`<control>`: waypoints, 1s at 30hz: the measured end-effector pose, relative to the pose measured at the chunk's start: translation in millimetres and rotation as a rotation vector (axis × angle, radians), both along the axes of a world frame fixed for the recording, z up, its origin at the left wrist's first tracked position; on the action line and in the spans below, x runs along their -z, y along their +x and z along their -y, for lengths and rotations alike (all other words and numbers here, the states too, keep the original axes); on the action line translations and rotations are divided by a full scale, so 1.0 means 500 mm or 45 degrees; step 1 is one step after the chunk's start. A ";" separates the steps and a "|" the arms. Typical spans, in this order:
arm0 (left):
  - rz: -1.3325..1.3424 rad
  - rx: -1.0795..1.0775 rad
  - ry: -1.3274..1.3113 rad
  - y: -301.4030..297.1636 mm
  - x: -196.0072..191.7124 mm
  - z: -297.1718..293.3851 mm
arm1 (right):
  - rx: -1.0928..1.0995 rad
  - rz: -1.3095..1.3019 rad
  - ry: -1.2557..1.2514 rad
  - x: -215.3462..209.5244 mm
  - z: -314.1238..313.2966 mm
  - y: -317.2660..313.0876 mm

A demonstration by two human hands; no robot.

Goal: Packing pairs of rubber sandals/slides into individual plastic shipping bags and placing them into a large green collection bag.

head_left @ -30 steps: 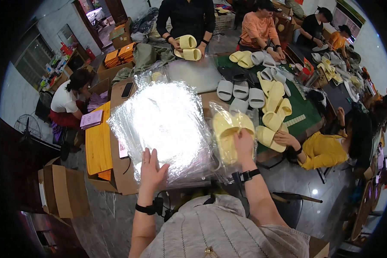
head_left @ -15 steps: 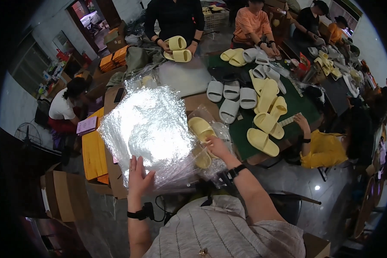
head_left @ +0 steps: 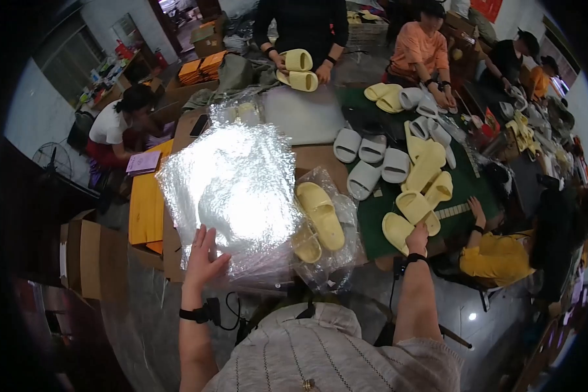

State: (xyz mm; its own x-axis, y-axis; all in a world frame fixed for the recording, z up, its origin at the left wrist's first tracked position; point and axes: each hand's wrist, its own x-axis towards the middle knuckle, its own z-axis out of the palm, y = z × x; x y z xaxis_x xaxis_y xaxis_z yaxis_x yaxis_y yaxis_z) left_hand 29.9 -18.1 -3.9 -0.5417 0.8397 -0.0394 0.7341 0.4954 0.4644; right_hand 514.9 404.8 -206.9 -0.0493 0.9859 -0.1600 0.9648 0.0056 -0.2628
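Note:
My left hand [head_left: 204, 258] lies open, fingers stretched, on the near edge of a stack of shiny clear plastic bags [head_left: 242, 183]. My right hand [head_left: 417, 240] is closed on the near end of a yellow slipper [head_left: 396, 230] at the green mat's front edge. Other yellow slippers [head_left: 428, 163] lie just beyond it, some overlapping. Between my hands, one yellow slipper [head_left: 321, 214] rests on a crinkled plastic bag [head_left: 343, 251], with another yellow slipper [head_left: 306, 244] beside it, partly under the clear film.
Grey slippers [head_left: 363, 179] lie on the green mat [head_left: 375, 212]. Across the table a person in black holds a pair of yellow slippers [head_left: 298, 70]. At the right, a co-worker's hand [head_left: 477, 212] rests on the mat near a ruler strip [head_left: 452, 211]. Yellow-orange packages [head_left: 147, 212] are stacked left.
My right hand has left the yellow slipper on the plastic bag and moved right to another yellow slipper on the mat. My left hand stays on the bags. The whole view has shifted slightly.

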 end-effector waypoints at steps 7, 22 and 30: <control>-0.017 -0.015 -0.016 -0.001 -0.001 0.000 | -0.192 -0.018 0.130 0.000 0.050 -0.049; -0.161 0.361 0.163 -0.008 -0.047 0.027 | 0.301 -1.921 -0.046 -0.161 0.309 -0.146; -0.015 0.359 0.259 -0.036 -0.020 0.002 | 0.396 -2.350 -0.435 -0.374 0.439 -0.302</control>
State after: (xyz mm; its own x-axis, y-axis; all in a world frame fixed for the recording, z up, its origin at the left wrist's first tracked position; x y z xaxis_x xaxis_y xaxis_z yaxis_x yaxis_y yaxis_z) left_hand 12.1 -19.1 6.2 -0.2870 0.9462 0.1495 0.8348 0.1705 0.5234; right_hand 363.9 185.5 -19.8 -0.2140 0.9343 -0.2849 -0.5246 -0.3560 -0.7734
